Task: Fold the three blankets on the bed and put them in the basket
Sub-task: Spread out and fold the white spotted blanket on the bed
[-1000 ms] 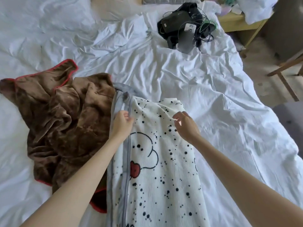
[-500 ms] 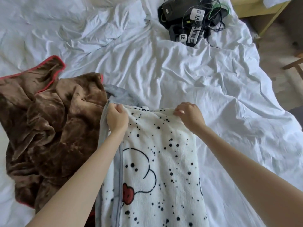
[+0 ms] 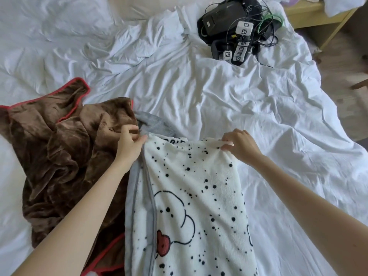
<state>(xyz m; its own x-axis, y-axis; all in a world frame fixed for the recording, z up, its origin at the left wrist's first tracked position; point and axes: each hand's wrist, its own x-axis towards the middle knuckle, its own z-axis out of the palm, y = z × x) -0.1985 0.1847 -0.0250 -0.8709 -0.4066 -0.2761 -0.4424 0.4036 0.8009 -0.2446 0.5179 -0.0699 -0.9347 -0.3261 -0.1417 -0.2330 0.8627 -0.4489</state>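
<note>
A white blanket with black spots (image 3: 191, 196) lies lengthwise on the bed (image 3: 199, 92), running from the bottom edge up to the middle. My left hand (image 3: 129, 144) pinches its far left corner. Its far right corner is pinched by my right hand (image 3: 240, 145). A grey blanket (image 3: 157, 124) lies under it, showing along the left side and past the far edge. A crumpled brown blanket with red trim (image 3: 65, 152) lies to the left, touching the grey one. No basket is in view.
A black bag with cables and tagged devices (image 3: 237, 28) sits at the far right of the bed. A yellow wooden table (image 3: 312, 14) stands beyond the bed's right corner. Rumpled white sheet spreads across the bed's far half and right side.
Both hands have moved apart along the spotted blanket's far edge and now pinch its two corners, stretching the edge flat. The view has shifted slightly.
</note>
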